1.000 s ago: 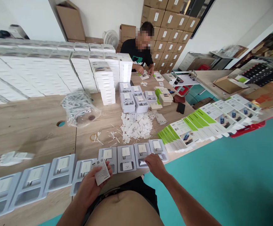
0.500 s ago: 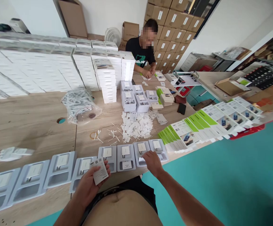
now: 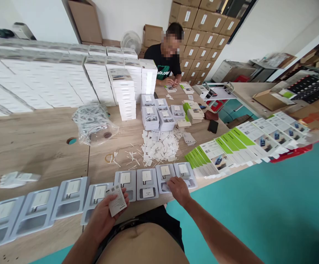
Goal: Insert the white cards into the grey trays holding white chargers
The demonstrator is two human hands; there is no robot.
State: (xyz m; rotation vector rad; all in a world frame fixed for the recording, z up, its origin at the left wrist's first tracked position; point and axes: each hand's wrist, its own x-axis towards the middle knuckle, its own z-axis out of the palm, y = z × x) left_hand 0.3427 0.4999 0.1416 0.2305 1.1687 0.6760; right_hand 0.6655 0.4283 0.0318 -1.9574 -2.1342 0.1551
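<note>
My left hand (image 3: 107,207) is closed around a small printed leaflet (image 3: 117,201), which shows dense text and QR codes. Whether more leaflets lie beneath it, I cannot tell. My right hand (image 3: 179,190) reaches over the lower compartment of a grey plastic tray (image 3: 159,171), its fingers bent down and close together. Their tips hide whatever they hold, if anything. Each tray in the row has a white flat device in its upper compartment. In the neighbouring tray (image 3: 156,183), a white card (image 3: 148,193) lies in the lower compartment.
Loose white cards (image 3: 162,146) lie heaped behind the trays. Green-and-white printed box sleeves (image 3: 231,146) fan out to the right. White boxes (image 3: 51,80) are stacked at back left, near a plastic bag of cables (image 3: 91,119). A co-worker (image 3: 165,62) sits across the table.
My right hand has shifted slightly and sits lower over the tray, with less white showing under its fingers. My left hand stays put. The co-worker's hands have moved a little.
</note>
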